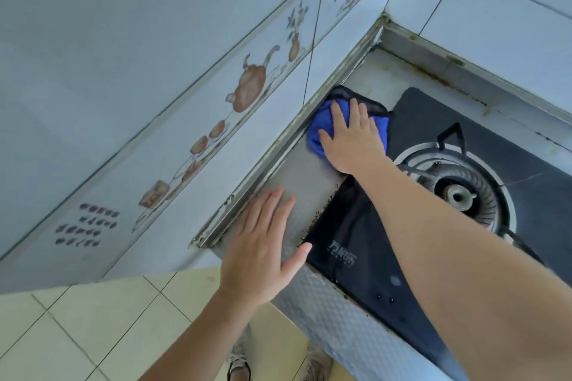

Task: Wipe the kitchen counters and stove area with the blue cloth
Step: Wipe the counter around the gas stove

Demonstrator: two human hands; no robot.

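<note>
A black glass gas stove (464, 164) sits set into a steel kitchen counter (297, 182). Just left of the stove, at its far corner, the right hand (353, 136) lies flat with fingers spread, pressing a bunched blue cloth (318, 127) onto the counter beside the tiled wall (154, 86). Nearer, also left of the stove, the left hand (263, 247) rests open and empty on the counter.

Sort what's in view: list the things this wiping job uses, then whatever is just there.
Job: blue cloth, right hand pressing it, left hand flat on the steel counter, gas stove.
Just there: tiled wall, floor tiles.
</note>
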